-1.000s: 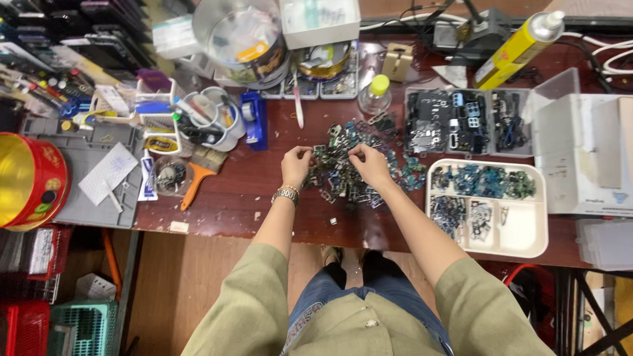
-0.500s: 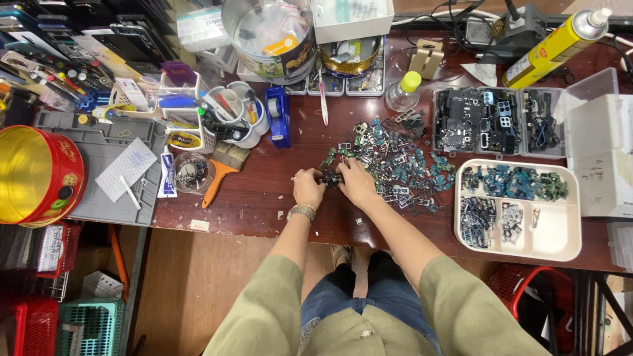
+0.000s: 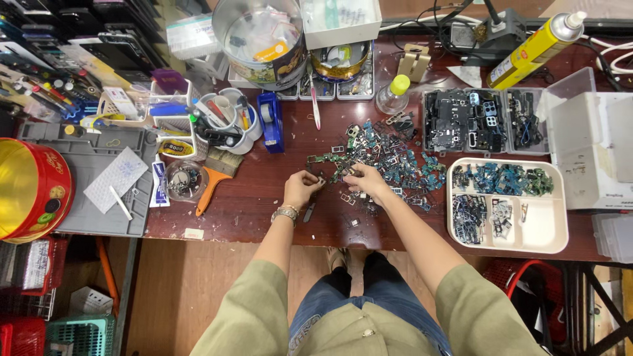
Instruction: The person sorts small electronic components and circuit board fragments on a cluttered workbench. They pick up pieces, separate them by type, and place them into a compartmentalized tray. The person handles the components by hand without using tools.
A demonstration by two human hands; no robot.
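- Sorting at the near edge of a heap of small electronic parts (image 3: 389, 155), both hands meet on a dark red table (image 3: 244, 204).
- Left hand (image 3: 301, 189), a metal watch (image 3: 285, 213) on its wrist, has its fingers curled together over a tiny piece at the heap's left fringe; the piece is too small to tell, and whether it is truly pinched cannot be told.
- Right hand (image 3: 367, 182) lies palm down just beside the left, fingers bent onto the parts; its grip cannot be told either.
- A white tray (image 3: 547, 231) sits to the right of the heap, with blue-green boards along its far side and dark metal pieces at its left.
- Far of that tray stands a clear compartment box (image 3: 484, 122) filled with dark components.
- Left of the hands lie an orange-handled brush (image 3: 210, 186) and a grey work mat (image 3: 79, 198); a blue tape dispenser (image 3: 271, 122) stands farther off.
- A red and gold tin (image 3: 30, 191) sits at the far left edge.
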